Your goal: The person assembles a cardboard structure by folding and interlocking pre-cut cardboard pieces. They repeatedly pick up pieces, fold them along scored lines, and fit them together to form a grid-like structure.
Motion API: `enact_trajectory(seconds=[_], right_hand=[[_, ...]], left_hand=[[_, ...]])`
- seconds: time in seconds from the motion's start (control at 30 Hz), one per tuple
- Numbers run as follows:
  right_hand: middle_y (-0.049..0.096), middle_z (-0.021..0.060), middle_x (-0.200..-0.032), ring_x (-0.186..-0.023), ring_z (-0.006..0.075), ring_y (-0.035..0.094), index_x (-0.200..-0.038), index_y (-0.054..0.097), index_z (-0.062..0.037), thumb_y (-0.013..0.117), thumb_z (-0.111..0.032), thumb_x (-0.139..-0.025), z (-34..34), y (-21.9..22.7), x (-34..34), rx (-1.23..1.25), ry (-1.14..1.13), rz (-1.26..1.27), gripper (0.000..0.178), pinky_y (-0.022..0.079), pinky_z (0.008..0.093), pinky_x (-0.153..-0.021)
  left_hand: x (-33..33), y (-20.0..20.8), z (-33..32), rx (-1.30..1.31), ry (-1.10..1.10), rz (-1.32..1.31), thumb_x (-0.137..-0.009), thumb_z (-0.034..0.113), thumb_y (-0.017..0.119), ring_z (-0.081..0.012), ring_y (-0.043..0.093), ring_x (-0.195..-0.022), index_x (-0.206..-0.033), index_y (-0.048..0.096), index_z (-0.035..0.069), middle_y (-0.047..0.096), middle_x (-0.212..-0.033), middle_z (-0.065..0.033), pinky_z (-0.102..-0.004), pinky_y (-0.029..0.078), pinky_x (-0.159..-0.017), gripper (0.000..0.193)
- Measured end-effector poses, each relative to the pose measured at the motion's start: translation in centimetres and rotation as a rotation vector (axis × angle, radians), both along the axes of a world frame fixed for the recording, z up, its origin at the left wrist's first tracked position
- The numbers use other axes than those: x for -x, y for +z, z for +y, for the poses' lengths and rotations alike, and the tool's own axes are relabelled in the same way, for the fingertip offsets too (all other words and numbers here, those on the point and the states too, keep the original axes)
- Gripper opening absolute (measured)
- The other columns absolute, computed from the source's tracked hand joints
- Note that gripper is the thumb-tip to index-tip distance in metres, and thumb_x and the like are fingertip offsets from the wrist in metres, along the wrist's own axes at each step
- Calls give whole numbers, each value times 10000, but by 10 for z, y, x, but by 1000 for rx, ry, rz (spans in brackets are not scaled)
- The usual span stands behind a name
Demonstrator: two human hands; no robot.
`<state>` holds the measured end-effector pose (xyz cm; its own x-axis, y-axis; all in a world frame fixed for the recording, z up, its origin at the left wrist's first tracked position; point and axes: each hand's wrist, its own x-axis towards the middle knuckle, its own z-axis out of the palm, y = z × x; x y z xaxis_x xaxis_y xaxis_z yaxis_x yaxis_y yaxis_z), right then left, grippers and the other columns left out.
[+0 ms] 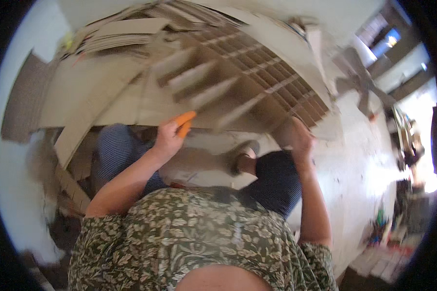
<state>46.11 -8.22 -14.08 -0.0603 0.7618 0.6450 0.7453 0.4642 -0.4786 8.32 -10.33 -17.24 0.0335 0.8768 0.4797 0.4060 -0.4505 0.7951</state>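
Note:
A brown cardboard partition grid with many cells slants over the low table in front of me. Its near-left part is blurred, and loose cardboard strips fan out there. My right hand grips the grid's near right end, with the fingers partly hidden behind the board. My left hand is held just left of the strips, above my knee. Bright orange covers sit on its fingertips, which are stretched out and apart. Nothing shows held in it.
Flat cardboard pieces are stacked at the table's far left. A long cardboard strip leans over the left edge, beside an upright board. On the right, crossed cardboard pieces lie on the pale floor. Clutter lies farther right.

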Motion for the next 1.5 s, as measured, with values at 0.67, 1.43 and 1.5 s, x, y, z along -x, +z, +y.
enact_trajectory(seconds=[0.67,1.43,1.5], right_hand=[[668,171,-967,-861,280,664,-1100,634,-13,608,-10,-854,-13,19,37,56,-141,6,247,515,334,-752],[671,129,-980,-870,194,647,-1109,600,57,589,-91,-899,-42,81,110,398,227,568,258,506,295,-774],[660,145,-1018,-888,206,648,-1158,562,81,588,-122,-908,-37,90,125,640,403,874,324,519,318,-780]], left_hand=[[185,46,113,675,495,1094,-901,295,548,-328,508,-1162,-1289,462,43,515,-1281,-162,-427,443,-929,470],[144,118,64,45,639,695,-838,232,621,-311,632,-811,-1032,690,111,678,-876,-133,-402,490,-738,239],[114,118,53,-623,417,830,-825,209,585,-262,634,-909,-1031,697,133,682,-958,-82,-417,471,-854,246]])
